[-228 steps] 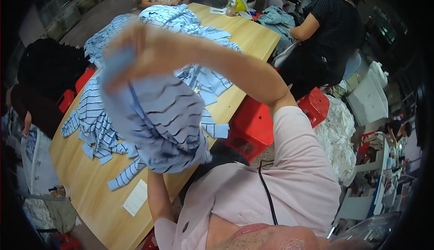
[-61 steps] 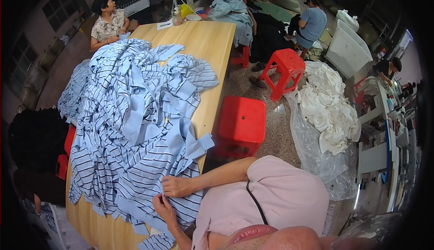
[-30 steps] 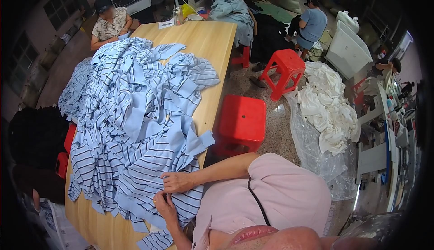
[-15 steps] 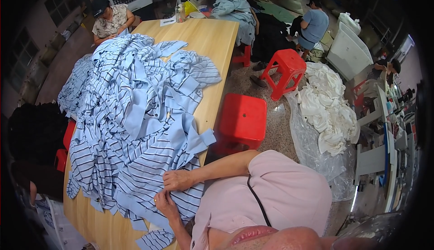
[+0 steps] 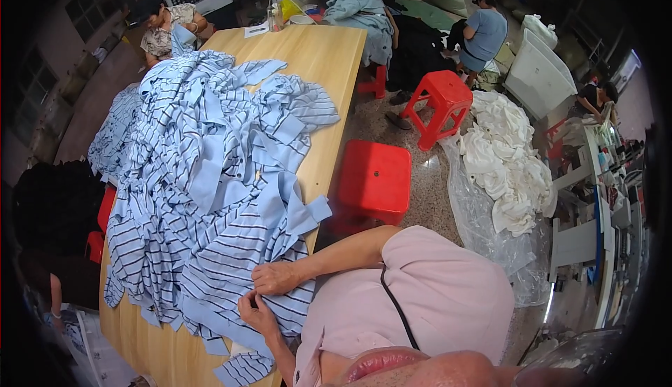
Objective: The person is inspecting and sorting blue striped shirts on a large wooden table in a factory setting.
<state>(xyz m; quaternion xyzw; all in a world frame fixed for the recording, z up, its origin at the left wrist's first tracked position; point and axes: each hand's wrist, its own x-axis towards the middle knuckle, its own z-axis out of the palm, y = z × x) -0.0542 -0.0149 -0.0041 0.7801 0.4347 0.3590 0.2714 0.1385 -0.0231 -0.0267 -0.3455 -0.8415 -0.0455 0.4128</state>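
Cloth (image 5: 227,268), light blue with dark stripes, lies on the near part of the table (image 5: 329,54), spread out in front of the person. Both hands are at it, just beside each other. Right hand (image 5: 276,277) rests on the stripes, fingers curled in, tips low against the fabric; whether they pinch a fold cannot be told. Left hand (image 5: 257,313) sits nearer the body, thumb and forefinger bent toward the right fingertips with a small gap showing; what, if anything, is between them is too small to tell.

Around and behind the cloth rises a loose pile (image 5: 192,128) of the same striped fabric, with plain blue pieces mixed in. At the table's far end are paper (image 5: 256,31) and a bottle (image 5: 274,17). A co-worker (image 5: 159,39) in a dark cap sits there, bent over a blue piece (image 5: 183,40).

Beside the table stands a red stool (image 5: 374,177), with a second stool (image 5: 444,96) farther off. Past them, white fabric (image 5: 504,159) lies heaped on clear plastic (image 5: 479,226), near a white bin (image 5: 539,75).
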